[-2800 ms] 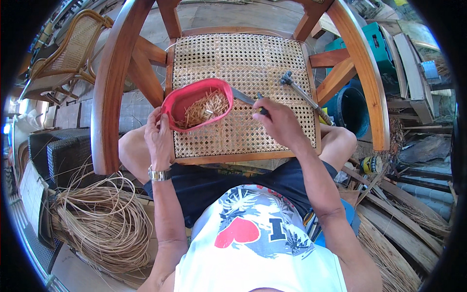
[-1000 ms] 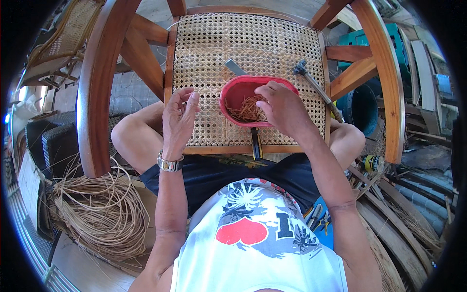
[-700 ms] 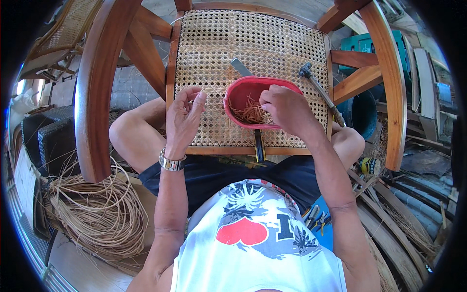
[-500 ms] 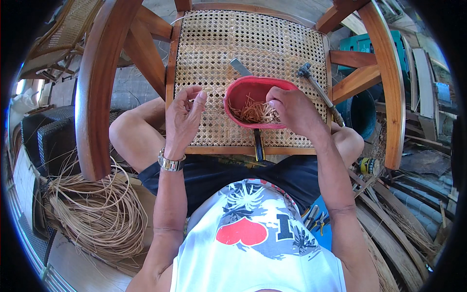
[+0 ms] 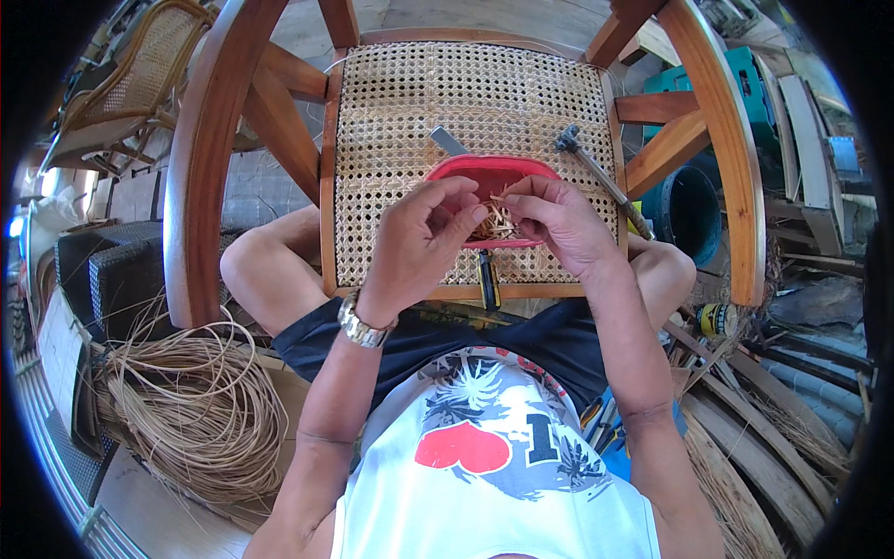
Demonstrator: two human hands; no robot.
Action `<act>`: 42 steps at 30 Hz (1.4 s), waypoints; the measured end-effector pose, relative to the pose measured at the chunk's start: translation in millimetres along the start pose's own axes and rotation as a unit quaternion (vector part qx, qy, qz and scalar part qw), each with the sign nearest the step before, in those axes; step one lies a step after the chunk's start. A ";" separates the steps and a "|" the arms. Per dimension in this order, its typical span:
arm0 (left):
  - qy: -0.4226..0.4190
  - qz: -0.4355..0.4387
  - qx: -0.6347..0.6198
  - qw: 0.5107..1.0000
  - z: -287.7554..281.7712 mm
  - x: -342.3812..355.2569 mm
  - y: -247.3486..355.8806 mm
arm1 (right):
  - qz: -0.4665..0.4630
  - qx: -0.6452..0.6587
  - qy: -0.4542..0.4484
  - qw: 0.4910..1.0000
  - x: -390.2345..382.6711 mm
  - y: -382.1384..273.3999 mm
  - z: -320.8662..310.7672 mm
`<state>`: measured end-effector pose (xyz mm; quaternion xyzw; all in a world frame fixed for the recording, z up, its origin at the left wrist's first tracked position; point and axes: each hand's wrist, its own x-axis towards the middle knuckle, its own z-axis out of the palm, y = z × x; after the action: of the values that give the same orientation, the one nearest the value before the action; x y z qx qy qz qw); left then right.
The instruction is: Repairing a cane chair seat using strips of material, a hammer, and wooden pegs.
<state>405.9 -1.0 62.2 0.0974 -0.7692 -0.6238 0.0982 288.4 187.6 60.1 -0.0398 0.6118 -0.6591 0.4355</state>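
Observation:
A red oval tub [image 5: 535,166] sits on the woven cane seat [image 5: 400,102] of a wooden chair frame, with short thin wooden pegs [image 5: 503,222] inside. Over the tub's left side is my left hand [image 5: 419,228], its fingers curled toward the thumb; whatever it may hold is too small to make out. My right hand [image 5: 563,224] pinches a thin wooden peg above the tub's right half, fingertips close to the left hand's. A chisel's flat metal blade [image 5: 449,141] shows beyond the tub, and its black and yellow handle [image 5: 489,282] sticks out on the near side.
A hammer [image 5: 601,177] lies along the seat's right edge. Chair legs [image 5: 209,168] rise on both sides. A coil of rattan strands [image 5: 196,410] is on the floor at left. To the right are a dark green bucket [image 5: 684,214], a small can [image 5: 715,320] and wood planks [image 5: 754,456].
My left hand has moved right, from beside the tub to over it. The right hand has lifted out of the pegs and turned toward the left one. The view has shifted slightly.

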 end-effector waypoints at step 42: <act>-0.132 0.148 -0.087 0.976 -1.5 14.6 0.9 | 0.007 0.296 -0.148 0.944 -17.3 3.1 10.0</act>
<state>392.2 -6.2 63.8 -0.1101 -0.7243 -0.6740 0.0951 306.6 191.0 68.4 -0.0018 0.3182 -0.7942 0.5177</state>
